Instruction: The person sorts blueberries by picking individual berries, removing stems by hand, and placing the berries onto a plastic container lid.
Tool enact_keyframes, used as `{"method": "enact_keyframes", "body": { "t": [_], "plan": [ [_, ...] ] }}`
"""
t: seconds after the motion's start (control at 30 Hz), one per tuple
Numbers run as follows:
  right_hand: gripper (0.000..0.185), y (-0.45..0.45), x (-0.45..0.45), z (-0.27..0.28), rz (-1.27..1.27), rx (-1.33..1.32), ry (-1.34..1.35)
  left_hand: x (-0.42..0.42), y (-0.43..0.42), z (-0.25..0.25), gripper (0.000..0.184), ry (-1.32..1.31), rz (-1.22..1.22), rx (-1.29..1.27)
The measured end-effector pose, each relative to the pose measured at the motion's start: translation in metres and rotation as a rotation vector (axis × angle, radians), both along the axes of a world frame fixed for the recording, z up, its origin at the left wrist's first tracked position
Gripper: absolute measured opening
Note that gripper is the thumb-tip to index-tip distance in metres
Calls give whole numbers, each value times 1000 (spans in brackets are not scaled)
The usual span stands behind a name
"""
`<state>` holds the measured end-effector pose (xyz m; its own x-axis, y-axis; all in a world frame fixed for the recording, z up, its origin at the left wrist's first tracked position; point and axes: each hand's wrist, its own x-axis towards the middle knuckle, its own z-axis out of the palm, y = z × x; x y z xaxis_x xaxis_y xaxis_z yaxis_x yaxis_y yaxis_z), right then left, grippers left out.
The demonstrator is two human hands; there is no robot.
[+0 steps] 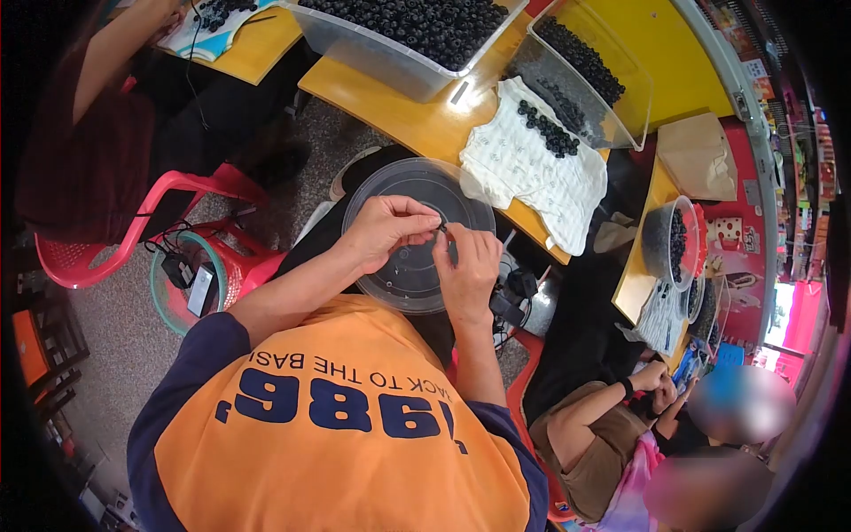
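Observation:
Over a round clear plastic tub (pixel 399 182) on my lap, my two hands meet at the fingertips. My left hand (pixel 396 232) is closed in a pinch on a small dark piece (pixel 441 227). From the other side my right hand (pixel 470 264) pinches the same piece between thumb and fingers. The piece is too small to make out clearly. A few tiny bits lie inside the tub. Beyond it, a white patterned cloth (pixel 532 173) is spread on the yellow table (pixel 372 102), with a cluster of small black round parts (pixel 550 131) on it.
Two clear bins (pixel 417 80) (pixel 634 115) of black parts stand on the table. A red chair (pixel 168 191) and a basket (pixel 160 284) with a phone are at the left. One person sits at upper left, others at lower right near a tub (pixel 660 244) of black parts.

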<state>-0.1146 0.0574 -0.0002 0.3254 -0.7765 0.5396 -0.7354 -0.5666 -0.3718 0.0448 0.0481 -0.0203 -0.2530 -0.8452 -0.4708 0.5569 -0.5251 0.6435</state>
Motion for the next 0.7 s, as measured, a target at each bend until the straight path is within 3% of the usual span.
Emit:
{"method": "enact_keyframes", "body": {
  "t": [0.33,0.43,0.63,0.7],
  "plan": [
    [10,-1,-1,-29,18,29,139,-5,9,-20,12,-25,46,-51],
    [7,1,1,-29,26,145,148,-5,10,-25,12,-21,42,-45],
    [13,4,3,-19,11,519,-146,3,5,-25,13,26,14,-84],
    [12,2,-1,-9,-30,1006,-342,8,3,-27,13,51,-4,-76]
  ]
}}
